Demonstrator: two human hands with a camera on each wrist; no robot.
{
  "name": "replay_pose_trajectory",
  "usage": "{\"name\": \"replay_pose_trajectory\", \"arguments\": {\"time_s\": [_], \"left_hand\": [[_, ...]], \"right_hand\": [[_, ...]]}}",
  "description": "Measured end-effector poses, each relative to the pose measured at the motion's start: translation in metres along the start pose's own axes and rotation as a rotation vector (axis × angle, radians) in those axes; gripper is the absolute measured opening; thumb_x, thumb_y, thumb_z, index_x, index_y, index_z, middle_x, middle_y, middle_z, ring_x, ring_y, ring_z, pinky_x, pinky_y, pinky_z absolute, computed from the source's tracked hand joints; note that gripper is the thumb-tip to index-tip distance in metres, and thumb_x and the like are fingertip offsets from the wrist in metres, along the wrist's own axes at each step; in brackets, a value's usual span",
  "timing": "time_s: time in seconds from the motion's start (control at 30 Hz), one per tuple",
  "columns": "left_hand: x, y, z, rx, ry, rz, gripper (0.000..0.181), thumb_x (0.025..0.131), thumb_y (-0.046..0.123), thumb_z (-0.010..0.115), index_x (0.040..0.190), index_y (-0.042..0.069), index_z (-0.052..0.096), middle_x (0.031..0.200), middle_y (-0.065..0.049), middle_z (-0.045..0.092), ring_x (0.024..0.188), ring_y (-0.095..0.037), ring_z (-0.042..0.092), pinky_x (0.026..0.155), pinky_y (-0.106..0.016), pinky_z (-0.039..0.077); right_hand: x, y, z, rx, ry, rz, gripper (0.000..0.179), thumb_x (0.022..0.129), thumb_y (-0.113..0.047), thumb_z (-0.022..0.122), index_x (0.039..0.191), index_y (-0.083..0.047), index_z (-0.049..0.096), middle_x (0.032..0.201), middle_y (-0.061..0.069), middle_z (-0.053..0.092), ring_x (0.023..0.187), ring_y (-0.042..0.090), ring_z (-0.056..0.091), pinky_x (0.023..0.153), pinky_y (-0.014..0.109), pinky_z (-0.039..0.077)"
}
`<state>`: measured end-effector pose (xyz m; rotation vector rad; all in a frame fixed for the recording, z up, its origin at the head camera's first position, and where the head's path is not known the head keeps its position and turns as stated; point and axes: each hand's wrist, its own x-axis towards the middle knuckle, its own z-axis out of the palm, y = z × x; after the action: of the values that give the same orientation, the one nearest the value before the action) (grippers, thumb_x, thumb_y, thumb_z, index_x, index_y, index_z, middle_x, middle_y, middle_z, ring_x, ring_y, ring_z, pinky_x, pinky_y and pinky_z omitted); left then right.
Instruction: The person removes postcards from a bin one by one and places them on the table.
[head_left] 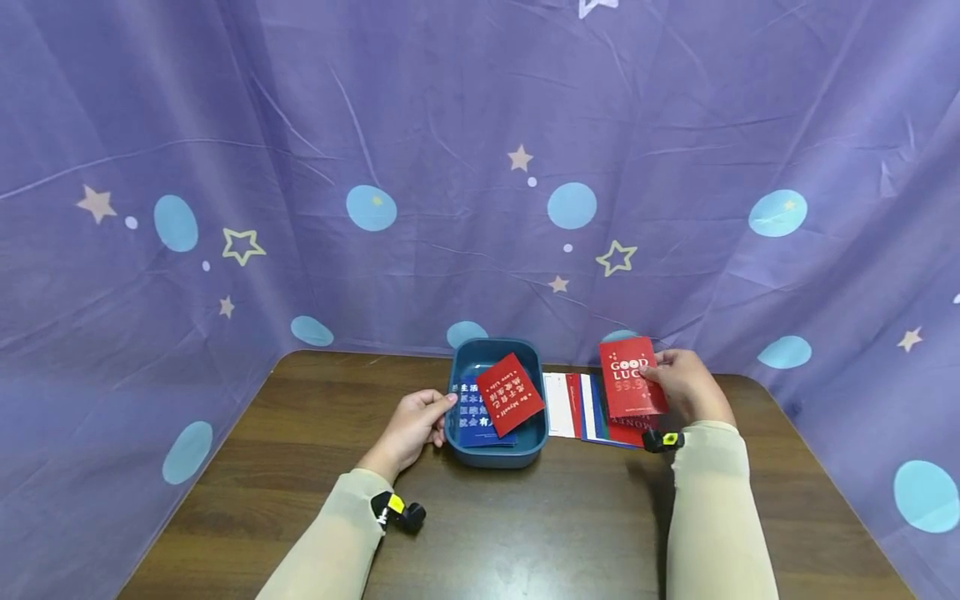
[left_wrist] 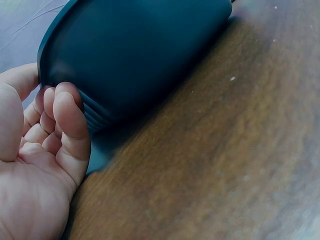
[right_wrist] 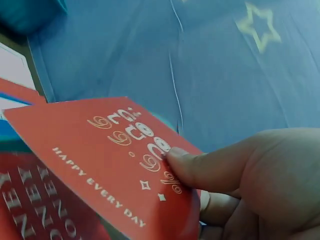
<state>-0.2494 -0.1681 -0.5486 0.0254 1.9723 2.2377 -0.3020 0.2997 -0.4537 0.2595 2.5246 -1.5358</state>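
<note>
Between thumb and fingers, my right hand pinches a red card printed "GOOD LUCK"; the right wrist view shows the thumb lying across its print. Below this card lies another red card with "MONEY" lettering, partly covered. My left hand grips the left rim of a dark teal plastic box, its thumb at the rim and fingers against the outer wall. Inside the box, a red card with white writing lies askew over a blue card.
Right of the box, a spread row of overlapping cards, among them a white card and a blue-edged one, lies on the brown wooden table. A purple patterned curtain hangs along the table's back and sides.
</note>
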Motion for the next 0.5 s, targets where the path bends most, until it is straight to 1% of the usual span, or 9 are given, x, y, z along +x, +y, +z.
{"name": "replay_pose_trajectory", "arguments": {"time_s": [0.07, 0.13, 0.3, 0.4, 0.5], "left_hand": [[0.0, 0.001, 0.0, 0.007, -0.001, 0.002, 0.033, 0.113, 0.022, 0.073, 0.084, 0.009, 0.062, 0.068, 0.003, 0.056, 0.051, -0.007, 0.057, 0.047, -0.02, 0.05], [-0.001, 0.002, 0.0, 0.011, -0.002, 0.003, 0.033, 0.113, 0.022, 0.073, 0.084, 0.009, 0.062, 0.068, 0.003, 0.056, 0.051, -0.007, 0.057, 0.047, -0.02, 0.05], [-0.001, 0.003, 0.0, 0.005, 0.001, -0.002, 0.033, 0.113, 0.022, 0.073, 0.084, 0.01, 0.063, 0.067, 0.003, 0.056, 0.05, -0.008, 0.056, 0.047, -0.021, 0.05], [0.0, 0.002, -0.001, 0.004, 0.003, -0.009, 0.033, 0.113, 0.022, 0.073, 0.084, 0.01, 0.064, 0.067, 0.003, 0.056, 0.05, -0.008, 0.056, 0.046, -0.021, 0.05], [0.0, 0.001, 0.0, 0.001, 0.002, -0.012, 0.033, 0.113, 0.023, 0.074, 0.084, 0.01, 0.064, 0.067, 0.003, 0.057, 0.05, -0.008, 0.056, 0.047, -0.021, 0.05]], "right_hand": [[0.002, 0.01, -0.006, -0.02, -0.011, 0.019, 0.028, 0.113, -0.011, 0.067, 0.13, 0.01, 0.062, 0.088, 0.005, 0.071, 0.074, 0.014, 0.073, 0.068, 0.031, 0.066], [0.004, 0.019, -0.011, -0.063, -0.018, 0.032, 0.03, 0.111, -0.012, 0.069, 0.13, 0.011, 0.064, 0.09, 0.005, 0.07, 0.077, 0.014, 0.071, 0.07, 0.03, 0.064], [0.009, 0.032, -0.016, -0.143, -0.063, 0.068, 0.036, 0.109, -0.017, 0.073, 0.134, 0.009, 0.068, 0.091, 0.004, 0.072, 0.081, 0.016, 0.069, 0.072, 0.03, 0.06], [0.012, 0.038, -0.015, -0.159, -0.092, 0.084, 0.031, 0.109, -0.016, 0.073, 0.128, 0.008, 0.071, 0.087, 0.003, 0.073, 0.079, 0.016, 0.068, 0.07, 0.03, 0.059], [0.015, 0.042, -0.013, -0.183, -0.097, 0.096, 0.021, 0.108, -0.015, 0.076, 0.115, 0.004, 0.074, 0.081, 0.0, 0.072, 0.076, 0.014, 0.065, 0.067, 0.029, 0.056]]}}
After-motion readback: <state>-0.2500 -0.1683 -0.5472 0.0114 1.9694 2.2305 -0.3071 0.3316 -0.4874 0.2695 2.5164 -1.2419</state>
